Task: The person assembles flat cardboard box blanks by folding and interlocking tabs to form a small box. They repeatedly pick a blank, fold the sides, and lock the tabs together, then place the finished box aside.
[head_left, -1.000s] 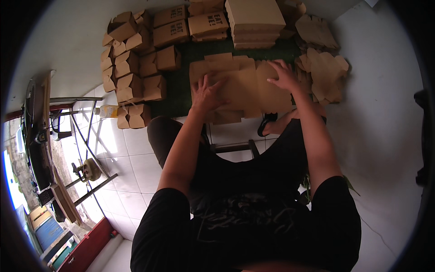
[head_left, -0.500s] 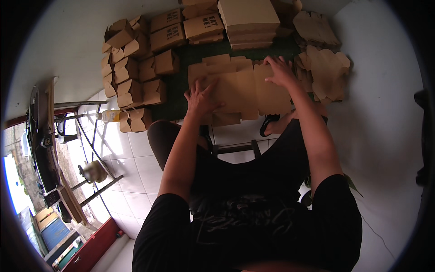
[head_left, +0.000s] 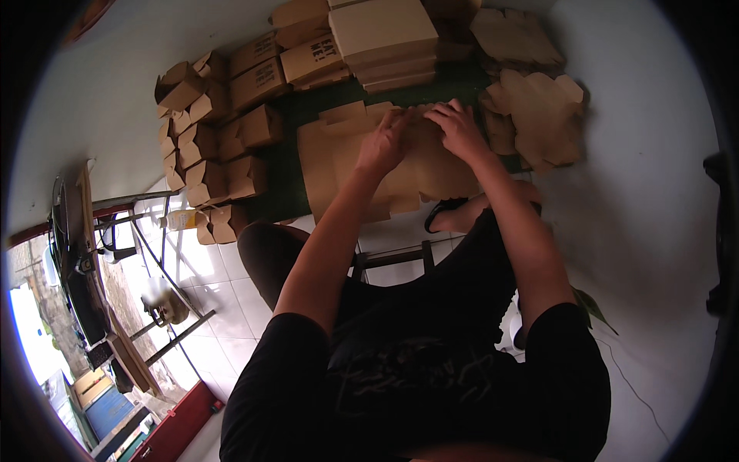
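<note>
A flat brown cardboard box blank [head_left: 331, 165] with cut flaps lies on the green tabletop before me. Both hands are at its far edge, close together. My left hand [head_left: 385, 145] has its fingers drawn together on the far flaps, near the middle of that edge. Just to the right, my right hand [head_left: 459, 132] bends its fingers over the same edge, thumb side toward the left hand. The fingertips partly hide the flap between them.
Folded small boxes [head_left: 206, 183] stand in rows at the left, with printed boxes [head_left: 312, 63] behind. A tall stack of large flat-topped boxes [head_left: 385, 35] rises at the back. More flat blanks [head_left: 535, 115] pile up on the right. A bottle [head_left: 181, 220] is at the left edge.
My left hand has moved right and away from me, from the blank's left part to its far edge. My right hand has shifted slightly left, its fingers now bent at the edge.
</note>
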A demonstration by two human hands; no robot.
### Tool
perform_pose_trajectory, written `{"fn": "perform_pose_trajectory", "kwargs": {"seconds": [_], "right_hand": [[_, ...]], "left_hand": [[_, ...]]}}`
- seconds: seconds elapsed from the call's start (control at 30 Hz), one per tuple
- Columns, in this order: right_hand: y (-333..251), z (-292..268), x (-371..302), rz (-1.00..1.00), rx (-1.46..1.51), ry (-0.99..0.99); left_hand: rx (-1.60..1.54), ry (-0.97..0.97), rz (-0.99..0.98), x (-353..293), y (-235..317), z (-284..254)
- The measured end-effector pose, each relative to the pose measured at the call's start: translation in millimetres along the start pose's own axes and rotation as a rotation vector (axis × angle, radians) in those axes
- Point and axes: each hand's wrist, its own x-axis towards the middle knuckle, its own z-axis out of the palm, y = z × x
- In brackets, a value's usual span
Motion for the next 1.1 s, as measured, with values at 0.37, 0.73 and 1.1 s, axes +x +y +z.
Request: {"fn": "perform_pose_trajectory", "kwargs": {"seconds": [0.37,0.73,1.1], "right_hand": [[35,21,-33,0.264,0.506,0.316],[35,13,-24,0.260,0.432,0.212],[32,20,-26,0.186,0.277,0.217]], "left_hand": [[0.016,0.051,-0.008,16,-16,36],[-0.036,0.066,0.038,21,-10,27],[-0.067,-0.013,-0.049,28,-4,24]]}}
